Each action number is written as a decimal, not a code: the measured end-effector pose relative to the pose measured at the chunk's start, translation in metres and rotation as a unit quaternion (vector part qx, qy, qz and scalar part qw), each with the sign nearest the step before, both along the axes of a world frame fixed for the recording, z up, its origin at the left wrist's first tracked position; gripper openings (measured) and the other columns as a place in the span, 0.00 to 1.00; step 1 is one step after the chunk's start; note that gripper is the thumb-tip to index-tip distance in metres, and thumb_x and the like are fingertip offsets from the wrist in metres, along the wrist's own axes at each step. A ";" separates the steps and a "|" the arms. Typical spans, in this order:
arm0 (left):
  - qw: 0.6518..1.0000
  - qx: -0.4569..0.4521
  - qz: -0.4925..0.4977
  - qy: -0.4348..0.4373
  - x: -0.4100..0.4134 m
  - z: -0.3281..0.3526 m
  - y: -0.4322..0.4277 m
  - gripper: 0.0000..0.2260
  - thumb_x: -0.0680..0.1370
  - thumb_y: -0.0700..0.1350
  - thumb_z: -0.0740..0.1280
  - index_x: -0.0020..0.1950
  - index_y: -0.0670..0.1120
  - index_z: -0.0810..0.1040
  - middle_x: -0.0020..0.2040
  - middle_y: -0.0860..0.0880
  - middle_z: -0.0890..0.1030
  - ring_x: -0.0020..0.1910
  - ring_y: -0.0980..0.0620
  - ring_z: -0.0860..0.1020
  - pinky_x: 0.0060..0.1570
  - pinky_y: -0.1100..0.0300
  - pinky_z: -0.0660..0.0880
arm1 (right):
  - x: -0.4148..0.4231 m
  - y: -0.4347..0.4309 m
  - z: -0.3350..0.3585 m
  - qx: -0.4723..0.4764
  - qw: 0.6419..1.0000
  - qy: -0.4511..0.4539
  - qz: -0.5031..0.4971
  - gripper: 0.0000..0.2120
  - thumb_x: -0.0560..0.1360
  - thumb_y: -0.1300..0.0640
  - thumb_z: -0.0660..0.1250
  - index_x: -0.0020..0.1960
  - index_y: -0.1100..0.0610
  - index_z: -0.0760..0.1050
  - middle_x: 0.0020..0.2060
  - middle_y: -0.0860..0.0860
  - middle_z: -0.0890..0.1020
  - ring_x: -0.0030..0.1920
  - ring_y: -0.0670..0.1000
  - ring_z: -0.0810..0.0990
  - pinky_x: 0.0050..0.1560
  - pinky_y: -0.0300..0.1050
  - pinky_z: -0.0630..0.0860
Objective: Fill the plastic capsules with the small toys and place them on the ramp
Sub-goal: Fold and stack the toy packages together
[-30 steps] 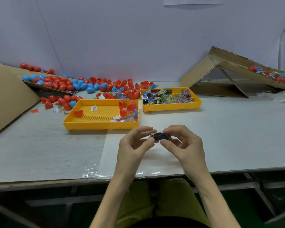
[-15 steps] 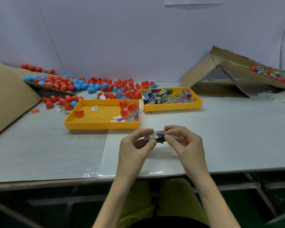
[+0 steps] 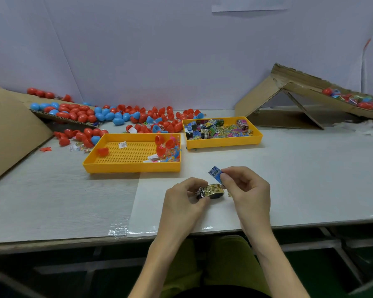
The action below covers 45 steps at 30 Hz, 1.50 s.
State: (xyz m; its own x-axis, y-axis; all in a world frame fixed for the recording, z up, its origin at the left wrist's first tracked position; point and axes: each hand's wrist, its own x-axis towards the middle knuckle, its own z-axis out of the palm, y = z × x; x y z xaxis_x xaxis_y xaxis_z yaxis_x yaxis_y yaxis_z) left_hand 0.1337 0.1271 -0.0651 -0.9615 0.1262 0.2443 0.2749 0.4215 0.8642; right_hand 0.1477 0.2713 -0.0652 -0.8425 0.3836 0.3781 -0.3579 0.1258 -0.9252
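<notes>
Two bare hands are up over the front of the pale grey table. The left hand has its fingers pinched tight on a small dark toy in a shiny gold and black wrapper, and it holds the toy just above the table top. The right hand has its thumb and first finger pressed together on a small blue printed packet, which sticks up a little higher than the gold toy and sits just beside it. Behind the hands there is a wide yellow plastic tray with a dotted floor; it is mostly bare, with a few red capsule halves and some bright bits piled in its right end. To the right of it sits a smaller yellow plastic tray full of little colourful wrapped toys. Lots of red and blue plastic egg capsules lie in a heap along the back of the table and on a flat piece of brown cardboard at the left. Far off on the right stands a brown cardboard ramp that slopes down to the right, and some filled capsules rest on it near the picture's edge.
</notes>
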 end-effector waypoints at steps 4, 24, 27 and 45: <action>1.000 -0.021 0.010 0.000 0.000 0.000 0.001 0.14 0.73 0.39 0.74 0.55 0.54 0.83 0.51 0.59 0.83 0.49 0.66 0.79 0.50 0.80 0.69 | -0.001 0.000 0.000 -0.010 1.000 -0.001 0.006 0.10 0.74 0.63 0.73 0.46 0.47 0.83 0.42 0.45 0.86 0.44 0.45 0.85 0.41 0.35 0.79; 0.979 0.201 -0.027 -0.013 -0.002 0.000 -0.011 0.03 0.77 0.42 0.73 0.46 0.50 0.86 0.42 0.53 0.86 0.46 0.55 0.82 0.52 0.58 0.76 | 0.003 0.000 0.007 -0.011 0.987 -0.028 0.158 0.10 0.74 0.67 0.72 0.50 0.54 0.82 0.43 0.51 0.88 0.43 0.52 0.87 0.43 0.37 0.80; 0.978 0.206 -0.027 -0.012 -0.003 -0.001 -0.011 0.05 0.77 0.42 0.73 0.45 0.52 0.86 0.42 0.52 0.86 0.46 0.55 0.83 0.51 0.60 0.76 | 0.003 0.000 0.006 0.000 0.987 -0.030 0.155 0.11 0.74 0.68 0.71 0.50 0.54 0.82 0.43 0.50 0.87 0.44 0.50 0.87 0.43 0.36 0.80; 0.965 0.254 -0.073 -0.006 -0.001 0.004 -0.015 0.09 0.77 0.37 0.70 0.51 0.49 0.87 0.45 0.50 0.87 0.48 0.56 0.83 0.46 0.69 0.76 | 0.005 -0.001 0.010 -0.010 0.981 -0.019 0.191 0.08 0.76 0.67 0.70 0.51 0.56 0.82 0.44 0.52 0.87 0.45 0.52 0.86 0.43 0.39 0.81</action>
